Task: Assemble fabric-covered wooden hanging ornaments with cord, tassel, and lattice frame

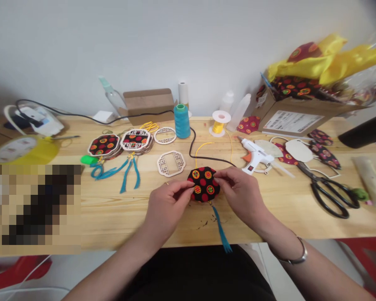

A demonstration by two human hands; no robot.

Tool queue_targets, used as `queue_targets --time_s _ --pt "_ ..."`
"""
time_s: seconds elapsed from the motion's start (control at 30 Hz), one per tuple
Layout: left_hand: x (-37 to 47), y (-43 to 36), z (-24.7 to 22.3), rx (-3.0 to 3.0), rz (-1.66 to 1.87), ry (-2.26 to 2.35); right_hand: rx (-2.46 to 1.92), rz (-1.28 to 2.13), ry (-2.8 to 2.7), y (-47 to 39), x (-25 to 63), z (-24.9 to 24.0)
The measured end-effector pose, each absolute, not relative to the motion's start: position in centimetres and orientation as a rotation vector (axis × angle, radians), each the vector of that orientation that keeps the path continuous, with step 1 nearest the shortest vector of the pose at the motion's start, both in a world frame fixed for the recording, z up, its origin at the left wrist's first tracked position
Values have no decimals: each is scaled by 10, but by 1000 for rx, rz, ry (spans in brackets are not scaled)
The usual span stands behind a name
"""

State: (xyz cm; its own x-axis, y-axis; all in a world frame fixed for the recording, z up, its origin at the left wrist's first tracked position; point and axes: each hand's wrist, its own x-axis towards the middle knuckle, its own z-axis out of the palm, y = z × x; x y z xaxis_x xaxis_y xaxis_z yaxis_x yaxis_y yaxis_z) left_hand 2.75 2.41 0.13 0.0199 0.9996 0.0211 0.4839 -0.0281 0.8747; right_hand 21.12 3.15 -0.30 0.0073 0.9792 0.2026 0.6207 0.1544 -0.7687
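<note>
A black fabric sachet [203, 182] patterned with red dots and bright flowers is held over the table's front half. My left hand [171, 202] pinches its left edge, and my right hand [238, 190] pinches the right edge. From its lower edge hangs a teal tassel [219, 230]; a yellow cord [200, 149] runs out of its top. Just beyond my left hand lies a pale cut-out lattice frame [161, 163]. A white glue gun [255, 155] rests past my right hand, its black cable trailing left.
Stacked patterned pieces with tassels [134, 140] lie at the left, near a yellow tape roll [25, 150]. A teal thread cone [182, 121] and yellow cord spool [219, 124] stand behind. Black-handled scissors [329, 190] lie right, before a cardboard box [294, 113] of fabric.
</note>
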Motion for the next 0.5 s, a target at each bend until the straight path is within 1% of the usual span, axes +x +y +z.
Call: queue_targets --time_s 0.13,0.5 --pt "29 28 -2 1647 901 1554 -1560 552 -1785 36 210 -5" --pt "30 26 -5 1711 883 1574 -1578 547 -1835 38 209 -11"
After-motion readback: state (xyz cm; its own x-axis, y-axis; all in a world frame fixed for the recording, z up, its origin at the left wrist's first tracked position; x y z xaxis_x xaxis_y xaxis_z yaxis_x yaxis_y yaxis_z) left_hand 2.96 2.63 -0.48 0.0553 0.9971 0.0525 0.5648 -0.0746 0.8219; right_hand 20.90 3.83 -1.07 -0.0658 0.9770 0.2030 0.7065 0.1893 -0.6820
